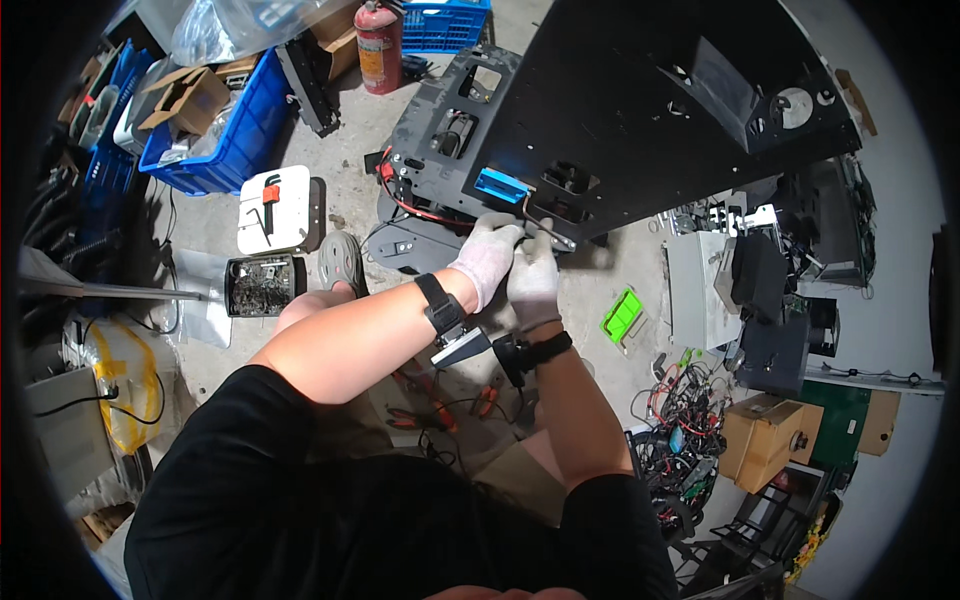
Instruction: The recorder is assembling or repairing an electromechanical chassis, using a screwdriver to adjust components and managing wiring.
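Both my hands wear pale work gloves and meet at the near edge of a black metal machine frame (420,130). My left hand (490,255) has its fingers curled together against that edge. Just right of it, my right hand (535,275) is closed too, its fingertips by a thin bent metal rod (545,225). What lies in the fingers of either hand is hidden. A blue rectangular part (503,185) sits on the frame just beyond my hands. A red cable (425,212) runs along the frame's left edge. A large black panel (640,110) rises over its right side.
On the floor at left, a white tray (285,235) holds hex keys, beside a dark box of small screws (262,285). A fire extinguisher (378,50) and blue crate (215,150) stand farther back. A green tray (622,315) and tangled cables (685,420) lie right.
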Demonstrator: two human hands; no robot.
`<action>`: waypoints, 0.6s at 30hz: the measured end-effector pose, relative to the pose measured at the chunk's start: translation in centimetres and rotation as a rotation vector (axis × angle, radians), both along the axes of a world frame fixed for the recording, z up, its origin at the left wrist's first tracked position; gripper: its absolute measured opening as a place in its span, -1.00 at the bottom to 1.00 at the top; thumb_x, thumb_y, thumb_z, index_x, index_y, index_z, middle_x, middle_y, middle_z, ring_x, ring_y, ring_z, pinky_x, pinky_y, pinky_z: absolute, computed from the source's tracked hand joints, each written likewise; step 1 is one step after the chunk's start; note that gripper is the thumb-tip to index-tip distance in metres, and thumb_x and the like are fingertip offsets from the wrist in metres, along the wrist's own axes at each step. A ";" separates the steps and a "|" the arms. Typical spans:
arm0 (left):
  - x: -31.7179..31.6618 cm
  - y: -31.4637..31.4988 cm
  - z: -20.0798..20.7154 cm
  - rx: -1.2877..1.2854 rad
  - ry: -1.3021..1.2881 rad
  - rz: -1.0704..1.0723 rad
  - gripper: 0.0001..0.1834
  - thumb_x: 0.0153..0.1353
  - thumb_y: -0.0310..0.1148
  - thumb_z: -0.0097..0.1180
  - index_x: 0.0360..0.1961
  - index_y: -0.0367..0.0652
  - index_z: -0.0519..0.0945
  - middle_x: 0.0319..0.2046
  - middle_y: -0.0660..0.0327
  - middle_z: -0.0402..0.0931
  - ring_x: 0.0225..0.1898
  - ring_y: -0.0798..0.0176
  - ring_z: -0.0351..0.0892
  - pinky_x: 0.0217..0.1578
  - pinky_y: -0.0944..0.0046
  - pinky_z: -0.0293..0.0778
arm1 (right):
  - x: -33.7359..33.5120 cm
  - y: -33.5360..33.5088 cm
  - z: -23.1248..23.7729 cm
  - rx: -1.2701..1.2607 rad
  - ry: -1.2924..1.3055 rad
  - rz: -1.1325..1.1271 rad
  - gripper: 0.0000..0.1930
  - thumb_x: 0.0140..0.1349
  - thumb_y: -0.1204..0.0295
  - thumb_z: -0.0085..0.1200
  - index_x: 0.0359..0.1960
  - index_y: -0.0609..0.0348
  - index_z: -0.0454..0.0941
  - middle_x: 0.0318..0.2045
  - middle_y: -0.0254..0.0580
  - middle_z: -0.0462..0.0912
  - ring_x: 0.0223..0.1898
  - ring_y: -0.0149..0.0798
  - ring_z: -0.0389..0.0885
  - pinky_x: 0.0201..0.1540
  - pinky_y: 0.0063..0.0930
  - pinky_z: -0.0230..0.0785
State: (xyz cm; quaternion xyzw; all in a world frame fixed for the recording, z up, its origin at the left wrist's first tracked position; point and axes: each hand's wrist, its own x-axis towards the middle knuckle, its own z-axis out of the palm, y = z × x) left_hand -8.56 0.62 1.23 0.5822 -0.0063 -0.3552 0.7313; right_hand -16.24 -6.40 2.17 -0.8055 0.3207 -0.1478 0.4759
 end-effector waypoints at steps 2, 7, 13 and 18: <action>-0.1 0.2 1.4 -0.047 0.043 -0.044 -0.71 0.40 -0.33 -0.01 0.02 -0.24 0.57 -0.18 0.17 0.59 -0.20 0.24 0.56 -0.12 0.24 0.51 | -0.7 -0.1 1.1 0.287 -0.247 -0.044 -0.23 0.40 0.62 -0.14 0.56 0.26 -0.24 -0.23 -0.15 0.59 -0.27 -0.41 0.58 -0.20 -0.56 0.49; 1.2 0.5 3.8 -0.381 0.390 0.006 -0.78 0.44 -0.27 -0.07 -0.13 -0.16 0.55 -0.26 0.22 0.58 -0.30 0.28 0.53 -0.23 0.27 0.50 | -0.6 0.4 4.2 0.263 -0.569 0.048 -0.25 0.36 0.67 -0.13 0.55 0.31 -0.17 -0.23 -0.24 0.57 -0.33 -0.53 0.52 -0.25 -0.65 0.45; 1.4 3.4 6.1 -0.428 0.299 0.143 -0.39 0.52 0.16 -0.27 0.01 -0.19 0.57 -0.17 0.16 0.63 -0.13 0.23 0.62 0.01 0.24 0.53 | 2.2 2.2 5.1 -0.426 -0.192 0.292 -0.43 0.40 0.56 -0.06 0.45 0.22 0.22 -0.09 0.00 0.55 -0.06 -0.07 0.60 0.05 -0.24 0.48; 2.5 4.6 6.0 -0.352 0.442 0.188 -0.50 0.50 0.11 -0.15 -0.07 -0.12 0.56 -0.26 0.18 0.58 -0.16 0.18 0.58 -0.02 0.12 0.54 | 3.0 3.7 3.6 -0.254 0.052 0.251 -0.43 0.40 0.44 -0.06 0.45 0.21 0.21 0.03 0.08 0.56 0.04 0.11 0.58 0.13 -0.10 0.45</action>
